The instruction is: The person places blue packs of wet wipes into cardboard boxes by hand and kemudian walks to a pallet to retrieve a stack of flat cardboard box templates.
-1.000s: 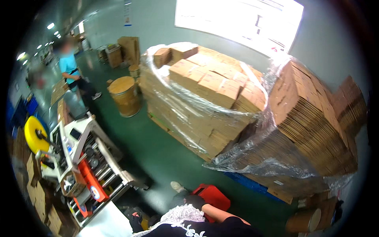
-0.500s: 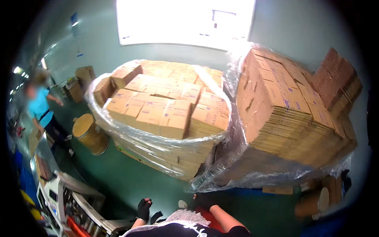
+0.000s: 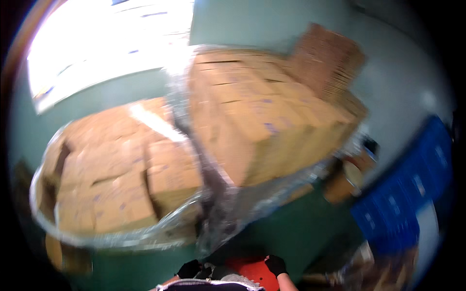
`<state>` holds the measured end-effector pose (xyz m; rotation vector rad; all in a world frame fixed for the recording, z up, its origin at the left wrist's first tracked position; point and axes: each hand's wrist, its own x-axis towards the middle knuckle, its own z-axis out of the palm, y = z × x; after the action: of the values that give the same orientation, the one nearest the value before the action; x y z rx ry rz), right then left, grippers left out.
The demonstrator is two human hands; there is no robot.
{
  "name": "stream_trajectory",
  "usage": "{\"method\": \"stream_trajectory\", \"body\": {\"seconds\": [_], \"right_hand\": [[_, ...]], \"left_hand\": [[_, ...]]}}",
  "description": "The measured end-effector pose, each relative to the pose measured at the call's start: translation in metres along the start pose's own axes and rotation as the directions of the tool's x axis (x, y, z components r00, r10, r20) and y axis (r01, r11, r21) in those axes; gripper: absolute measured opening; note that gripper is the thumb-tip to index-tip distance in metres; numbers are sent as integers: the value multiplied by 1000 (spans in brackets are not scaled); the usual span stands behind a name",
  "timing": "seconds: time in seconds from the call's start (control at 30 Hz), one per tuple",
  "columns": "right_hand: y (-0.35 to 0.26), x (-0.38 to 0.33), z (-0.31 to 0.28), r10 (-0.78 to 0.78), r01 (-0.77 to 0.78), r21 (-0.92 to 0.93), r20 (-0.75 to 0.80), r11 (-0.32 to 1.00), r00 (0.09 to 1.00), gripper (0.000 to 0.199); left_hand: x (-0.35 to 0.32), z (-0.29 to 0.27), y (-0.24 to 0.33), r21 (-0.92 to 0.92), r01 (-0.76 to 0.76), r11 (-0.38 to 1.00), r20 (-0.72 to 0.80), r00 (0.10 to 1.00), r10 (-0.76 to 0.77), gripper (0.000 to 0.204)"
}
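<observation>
My left hand [image 3: 190,269], in a black glove that leaves the fingertips bare, is low in front of my body, smeared by motion. Its fingers cannot be made out. To its right, my right hand [image 3: 275,265] wears the same kind of glove, with its fingers curled closed. It is at the right edge of a flat red piece [image 3: 252,269] with small dark holes, perhaps a stool seat. Whether the hand grips that edge is not clear. Beyond my hands stand plastic-wrapped cardboard cartons [image 3: 119,206] and a taller stack of flattened cartons [image 3: 272,121].
Loose clear plastic wrap [image 3: 213,228] hangs between the stacks. A bundle of flat cardboard [image 3: 325,60] lies on the taller one. Blue crates or panels [image 3: 395,206] stand to the right, near a brown drum [image 3: 340,186]. A bright window [image 3: 111,43] is at upper left.
My view has swung to the right, so the stacks sit further left and the blue panels appear. My right hand is lower and beside the red piece. The co-worker is out of sight.
</observation>
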<state>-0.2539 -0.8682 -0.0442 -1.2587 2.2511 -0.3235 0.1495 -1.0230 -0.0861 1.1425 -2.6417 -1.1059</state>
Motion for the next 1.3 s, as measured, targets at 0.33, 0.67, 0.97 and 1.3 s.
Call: {"method": "stream_trajectory", "body": {"seconds": [0.33, 0.67, 0.97, 1.3], "right_hand": [[86, -85, 118, 272, -323, 191, 253, 927, 929, 40], [8, 88, -319, 169, 438, 627, -676, 644, 717, 28], [-9, 383, -777, -489, 318, 948, -291, -29, 823, 33], [-67, 471, -809, -769, 541, 736, -42, 408, 637, 40]], "left_hand": [[115, -122, 156, -378, -330, 865, 358, 809, 466, 30], [129, -413, 393, -812, -582, 46, -488, 719, 495, 58], [475, -447, 574, -920, -357, 161, -326, 926, 189, 34], [655, -472, 547, -864, -423, 273, -443, 896, -14, 69]]}}
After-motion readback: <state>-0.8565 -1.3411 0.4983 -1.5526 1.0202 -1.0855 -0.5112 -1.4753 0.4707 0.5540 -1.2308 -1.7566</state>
